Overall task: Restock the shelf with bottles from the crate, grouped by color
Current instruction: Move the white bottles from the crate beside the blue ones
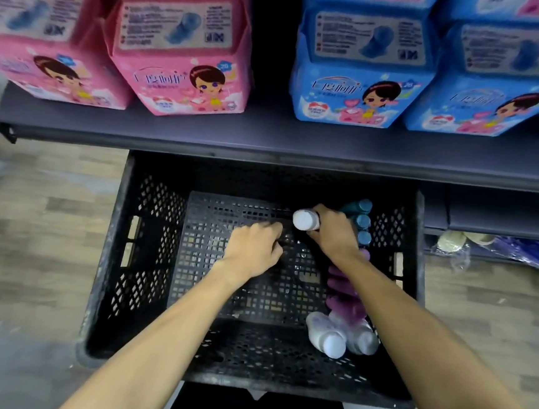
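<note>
1. The right hand gripped a white-capped bottle near the crate's far edge.
2. The left hand was curled mid-crate; whether it held anything could not be told.
3. Teal bottles, purple bottles and white bottles lined its right wall.

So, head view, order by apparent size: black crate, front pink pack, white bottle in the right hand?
1. black crate
2. front pink pack
3. white bottle, partly hidden inside the right hand
</note>
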